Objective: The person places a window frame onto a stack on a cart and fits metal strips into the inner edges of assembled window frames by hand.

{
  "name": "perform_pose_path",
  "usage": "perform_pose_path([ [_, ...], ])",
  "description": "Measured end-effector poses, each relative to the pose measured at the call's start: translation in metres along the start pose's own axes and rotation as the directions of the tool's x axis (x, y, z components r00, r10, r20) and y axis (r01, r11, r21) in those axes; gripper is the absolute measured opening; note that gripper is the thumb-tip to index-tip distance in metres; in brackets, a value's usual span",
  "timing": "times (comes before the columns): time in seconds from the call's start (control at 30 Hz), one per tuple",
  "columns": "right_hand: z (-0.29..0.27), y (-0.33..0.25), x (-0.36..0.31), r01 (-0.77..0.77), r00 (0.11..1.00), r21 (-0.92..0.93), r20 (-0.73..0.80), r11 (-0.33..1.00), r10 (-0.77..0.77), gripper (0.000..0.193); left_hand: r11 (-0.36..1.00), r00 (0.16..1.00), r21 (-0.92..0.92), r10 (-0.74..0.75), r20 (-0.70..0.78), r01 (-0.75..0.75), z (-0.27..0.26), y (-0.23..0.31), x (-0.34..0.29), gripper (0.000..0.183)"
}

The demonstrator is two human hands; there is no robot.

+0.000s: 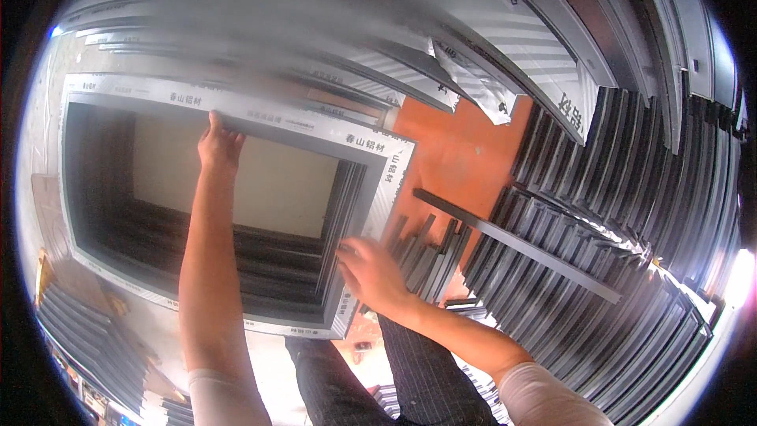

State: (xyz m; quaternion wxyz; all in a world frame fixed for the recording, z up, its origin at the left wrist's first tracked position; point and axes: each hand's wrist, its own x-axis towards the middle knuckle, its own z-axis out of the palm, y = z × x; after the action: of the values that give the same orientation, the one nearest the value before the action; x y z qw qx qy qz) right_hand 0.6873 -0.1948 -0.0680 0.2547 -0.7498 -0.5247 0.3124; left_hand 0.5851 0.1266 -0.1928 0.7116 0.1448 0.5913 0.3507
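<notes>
A stack of rectangular metal frames lies before me, the top frame (pixel 303 131) dark grey with printed white protective film along its bars. My left hand (pixel 218 146) is at the far bar, its fingers bent on the inner edge and one fingertip reaching up onto the film. Over the right bar rests my right hand (pixel 369 270), its fingers curled toward the opening; their tips blur slightly. Inside the opening, the edges of more frames show beneath, with a pale surface (pixel 236 173) at the bottom.
A large, blurred grey panel (pixel 260 24) fills the upper view. Dark metal profiles (pixel 583 268) stand in dense rows on the right, with one long bar (pixel 520 244) lying across them. Orange floor (pixel 457 142) shows between. More dark profiles (pixel 95 331) lie at lower left. My legs (pixel 426 379) are close to the stack.
</notes>
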Motion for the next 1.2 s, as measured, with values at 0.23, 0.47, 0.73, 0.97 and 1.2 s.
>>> perform_pose_path([
  [0.23, 0.017, -0.023, -0.019, -0.018, 0.997, -0.025, 0.071, 1.000, 0.020, 0.023, 0.963, 1.000, 0.268, -0.025, -0.018, 0.029, -0.039, 0.028, -0.006, 0.053],
  [0.47, 0.044, -0.078, 0.000, -0.083, 0.983, -0.147, 0.150, 0.986, 0.105, 0.024, 0.344, 0.760, 0.910, 0.648, -0.051, -0.232, -0.267, 0.074, -0.101, 0.055],
  [0.73, 0.094, -0.089, 0.131, 0.137, 0.988, -0.425, 0.126, 0.895, -0.091, 0.045, 0.638, 0.729, 0.728, 0.369, -0.576, 0.252, -0.511, 0.109, -0.192, 0.068],
  [0.97, 0.101, -0.041, 0.270, -0.078, 0.982, -0.381, 0.129, 0.921, 0.136, 0.104, 0.798, 0.926, 0.584, 0.097, -0.366, 0.147, -0.444, 0.034, -0.225, 0.078],
  [1.2, 0.135, -0.040, 0.265, -0.087, 0.988, -0.539, 0.063, 0.838, 0.144, 0.104, 0.813, 0.814, 0.569, 0.245, -0.526, 0.123, -0.405, -0.037, -0.257, 0.069],
])
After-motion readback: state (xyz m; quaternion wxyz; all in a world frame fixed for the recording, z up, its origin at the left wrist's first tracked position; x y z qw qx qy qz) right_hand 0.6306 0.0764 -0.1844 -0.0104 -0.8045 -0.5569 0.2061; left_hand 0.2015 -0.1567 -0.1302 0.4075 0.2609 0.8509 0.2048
